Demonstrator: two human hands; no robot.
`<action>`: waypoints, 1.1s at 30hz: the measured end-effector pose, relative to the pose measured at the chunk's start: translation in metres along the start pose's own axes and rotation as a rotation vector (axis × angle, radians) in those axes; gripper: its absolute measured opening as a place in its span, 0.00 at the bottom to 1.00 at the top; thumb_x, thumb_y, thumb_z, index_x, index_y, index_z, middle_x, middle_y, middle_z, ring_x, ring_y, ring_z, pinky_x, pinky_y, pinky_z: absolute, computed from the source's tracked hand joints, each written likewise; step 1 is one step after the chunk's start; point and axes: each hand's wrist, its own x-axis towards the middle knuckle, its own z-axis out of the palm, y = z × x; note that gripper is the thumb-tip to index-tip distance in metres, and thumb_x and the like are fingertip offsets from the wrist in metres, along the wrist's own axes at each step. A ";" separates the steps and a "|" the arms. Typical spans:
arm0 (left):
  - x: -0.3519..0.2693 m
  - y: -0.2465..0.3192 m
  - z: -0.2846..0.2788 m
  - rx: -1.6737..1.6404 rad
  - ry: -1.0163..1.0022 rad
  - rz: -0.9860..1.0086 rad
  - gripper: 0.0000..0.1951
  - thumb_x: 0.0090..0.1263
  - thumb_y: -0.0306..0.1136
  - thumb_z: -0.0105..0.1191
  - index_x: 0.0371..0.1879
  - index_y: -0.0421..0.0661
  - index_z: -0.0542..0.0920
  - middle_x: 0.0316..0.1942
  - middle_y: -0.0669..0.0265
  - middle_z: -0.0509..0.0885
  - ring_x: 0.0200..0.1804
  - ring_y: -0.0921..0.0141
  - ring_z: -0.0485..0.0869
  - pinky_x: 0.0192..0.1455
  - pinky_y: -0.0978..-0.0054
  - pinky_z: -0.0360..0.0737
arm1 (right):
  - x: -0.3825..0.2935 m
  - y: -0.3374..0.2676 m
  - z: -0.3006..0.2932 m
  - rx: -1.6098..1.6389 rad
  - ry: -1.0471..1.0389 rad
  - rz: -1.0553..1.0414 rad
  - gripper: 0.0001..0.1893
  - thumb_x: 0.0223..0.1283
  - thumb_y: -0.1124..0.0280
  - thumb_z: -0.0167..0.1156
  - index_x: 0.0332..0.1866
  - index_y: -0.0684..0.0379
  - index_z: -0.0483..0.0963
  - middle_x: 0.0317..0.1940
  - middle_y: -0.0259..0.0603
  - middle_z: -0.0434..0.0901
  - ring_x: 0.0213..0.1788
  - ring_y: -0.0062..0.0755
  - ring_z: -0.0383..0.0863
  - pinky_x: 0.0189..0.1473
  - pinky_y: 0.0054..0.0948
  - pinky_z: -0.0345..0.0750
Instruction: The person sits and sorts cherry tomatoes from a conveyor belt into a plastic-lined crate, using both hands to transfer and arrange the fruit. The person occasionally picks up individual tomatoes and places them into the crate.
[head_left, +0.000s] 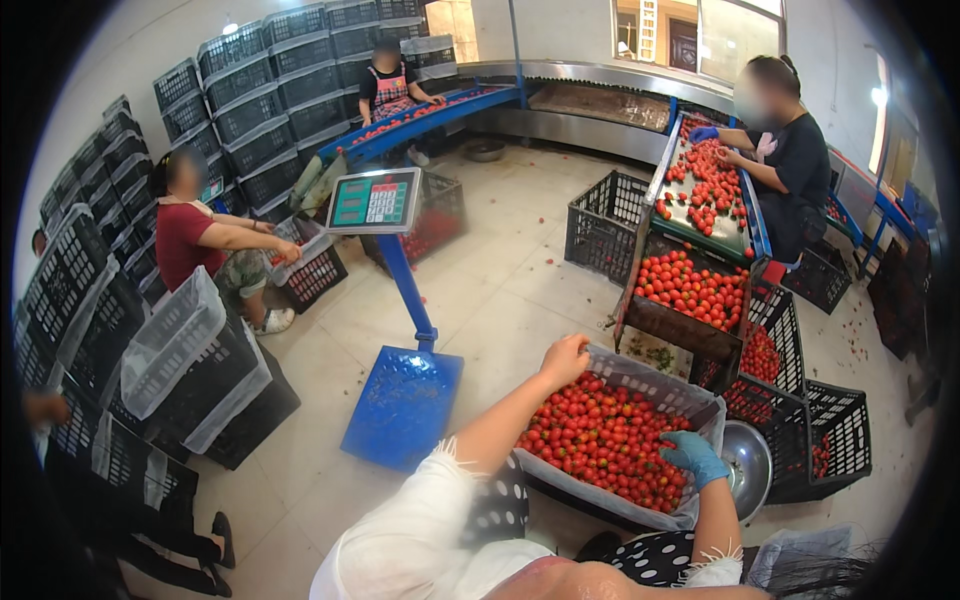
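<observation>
In front of me stands a black plastic crate with a translucent plastic liner (709, 409), filled with small red tomatoes (600, 435). My left hand (566, 360), bare, has its fingers curled over the crate's far left corner, on the liner's edge. A blue-green glove covers my right hand (694, 456), which rests on the tomatoes near the crate's right side. Its palm faces down, so I cannot see whether a tomato is held. Just beyond the crate, the sorting chute's lower tray (690, 292) holds more tomatoes.
A blue platform scale (405, 405) stands to the left. Beside the crate's right side are a metal bowl (750, 469) and black crates (840, 442). A person (787, 142) sorts tomatoes at the chute; another (202, 232) sits at a crate. Stacked crates (247, 112) line the left wall.
</observation>
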 end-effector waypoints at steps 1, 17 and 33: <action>0.000 0.001 0.000 0.001 -0.005 -0.002 0.14 0.58 0.32 0.53 0.43 0.41 0.78 0.39 0.54 0.82 0.43 0.56 0.81 0.47 0.63 0.77 | 0.000 0.002 0.001 0.002 -0.002 0.003 0.25 0.52 0.54 0.59 0.56 0.51 0.75 0.50 0.48 0.79 0.52 0.49 0.77 0.56 0.40 0.73; -0.001 -0.001 -0.001 0.029 -0.028 -0.004 0.15 0.59 0.32 0.53 0.44 0.41 0.78 0.40 0.53 0.82 0.44 0.56 0.80 0.48 0.63 0.77 | 0.000 -0.008 -0.005 0.014 -0.059 0.019 0.27 0.52 0.53 0.60 0.58 0.54 0.73 0.50 0.50 0.78 0.53 0.48 0.77 0.57 0.38 0.72; -0.004 0.005 -0.004 0.037 -0.051 0.000 0.15 0.58 0.32 0.53 0.44 0.41 0.78 0.42 0.53 0.82 0.46 0.55 0.80 0.49 0.63 0.77 | 0.005 0.003 0.004 0.001 -0.055 -0.006 0.28 0.52 0.52 0.59 0.57 0.54 0.73 0.50 0.50 0.78 0.53 0.48 0.77 0.57 0.39 0.72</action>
